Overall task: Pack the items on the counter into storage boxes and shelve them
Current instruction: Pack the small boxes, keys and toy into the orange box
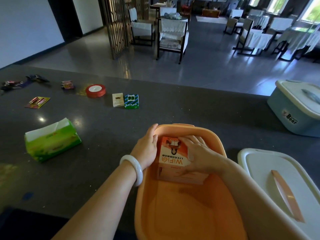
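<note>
Right hand (197, 149) lies on top of the orange-and-white WIFI 6 router carton (173, 156), fingers spread and fairly straight, pressing it down; no curl round the carton visible. Left hand (147, 148) sits at the far-left wall of the orange storage box (173, 213), thumb over the rim, fingers inside against the carton's left side; whether it grips the rim or just steadies, cannot tell.

Carton position: inside the orange box, at the far end, approx. upright/tilted, resting near the box floor. Rest of the box interior shows nothing else.

Step in hand (judgement): seating item no. 1 in the box. Packing is at an early stage.

Still on the dark counter (107, 135): green tissue pack (52, 141), red ribbon spool (95, 90), white small carton (118, 99) touching a green striped carton (131, 101), battery blister card (37, 102), misc. small items at far left.

Box lid (277, 184), white w/ orange handle, lies just beside the box on the right. Blue lidded storage box (294, 110) stands further right, shut.

Next move calls for: release carton, reach left for the tissue pack (nearest, soft, squashes if gripped hard), then small items. Lid goes on last; no shelf in view.
</note>
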{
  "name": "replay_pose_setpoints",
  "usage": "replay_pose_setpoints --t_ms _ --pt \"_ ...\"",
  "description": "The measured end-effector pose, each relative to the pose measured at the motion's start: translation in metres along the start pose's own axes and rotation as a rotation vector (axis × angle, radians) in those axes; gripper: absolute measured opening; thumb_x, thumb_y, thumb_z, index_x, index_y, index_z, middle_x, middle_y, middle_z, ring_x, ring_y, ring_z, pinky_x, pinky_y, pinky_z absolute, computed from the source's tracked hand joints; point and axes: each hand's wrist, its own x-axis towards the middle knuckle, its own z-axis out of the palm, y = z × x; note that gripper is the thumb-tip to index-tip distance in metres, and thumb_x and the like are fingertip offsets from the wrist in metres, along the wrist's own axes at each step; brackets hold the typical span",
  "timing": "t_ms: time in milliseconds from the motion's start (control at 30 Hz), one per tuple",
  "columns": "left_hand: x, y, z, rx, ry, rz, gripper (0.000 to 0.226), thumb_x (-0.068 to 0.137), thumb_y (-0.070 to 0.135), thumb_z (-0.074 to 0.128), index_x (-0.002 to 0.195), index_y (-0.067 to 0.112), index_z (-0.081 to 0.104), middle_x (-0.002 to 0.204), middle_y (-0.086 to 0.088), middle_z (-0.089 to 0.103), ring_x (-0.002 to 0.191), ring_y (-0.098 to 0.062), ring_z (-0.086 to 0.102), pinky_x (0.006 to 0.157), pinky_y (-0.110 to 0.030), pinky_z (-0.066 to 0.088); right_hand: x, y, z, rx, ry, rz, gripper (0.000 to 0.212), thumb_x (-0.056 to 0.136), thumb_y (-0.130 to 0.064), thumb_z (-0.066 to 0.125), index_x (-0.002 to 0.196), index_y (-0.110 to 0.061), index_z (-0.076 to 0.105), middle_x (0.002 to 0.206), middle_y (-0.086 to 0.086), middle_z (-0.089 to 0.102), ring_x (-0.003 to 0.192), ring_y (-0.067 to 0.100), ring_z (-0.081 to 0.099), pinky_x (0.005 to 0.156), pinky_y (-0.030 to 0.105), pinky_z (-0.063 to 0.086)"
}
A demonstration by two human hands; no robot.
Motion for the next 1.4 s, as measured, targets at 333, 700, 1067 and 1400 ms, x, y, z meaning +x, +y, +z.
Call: replay_pose_setpoints --t_ms 333,700,1067,1400 --pt "0.001 -0.002 0.001 -0.015 0.009 -0.005 0.046 0.105 0.037 0.024 0.15 0.041 0.013 0.115 0.005 0.056 0.076 -0.002 0.058 0.054 -0.016 0.04 -0.001 0.0 -0.009 -0.01 0.027 0.0 0.112 0.058 -0.055 0.082 0.149 -0.03 0.021 0.146 -0.009 0.025 0.138 0.018 0.017 0.117 0.042 0.023" --pt "0.001 0.0 0.0 0.008 0.013 -0.004 0.047 0.105 0.037 0.024 0.15 0.041 0.012 0.103 0.01 0.054 0.072 -0.003 0.06 0.052 -0.014 0.038 0.001 0.0 -0.01 -0.024 0.018 0.009 0.112 0.058 -0.053 0.083 0.148 -0.034 0.02 0.142 -0.01 0.027 0.133 0.016 0.022 0.114 0.041 0.028" --pt "0.003 0.0 0.001 0.017 0.018 -0.019 0.047 0.105 0.037 0.025 0.15 0.042 0.013 0.103 0.009 0.055 0.07 -0.004 0.061 0.05 -0.015 0.038 -0.001 -0.004 -0.012 -0.019 -0.008 0.035 0.113 0.061 -0.05 0.083 0.15 -0.03 0.017 0.148 -0.007 0.022 0.14 0.021 0.016 0.117 0.045 0.024" --pt "0.001 0.003 0.0 0.024 0.01 -0.018 0.047 0.105 0.036 0.024 0.15 0.041 0.012 0.099 0.011 0.052 0.071 -0.001 0.058 0.051 -0.014 0.037 0.0 -0.002 -0.009 -0.036 -0.004 0.044 0.117 0.059 -0.052 0.083 0.151 -0.029 0.013 0.149 -0.006 0.021 0.14 0.021 0.016 0.116 0.044 0.025"
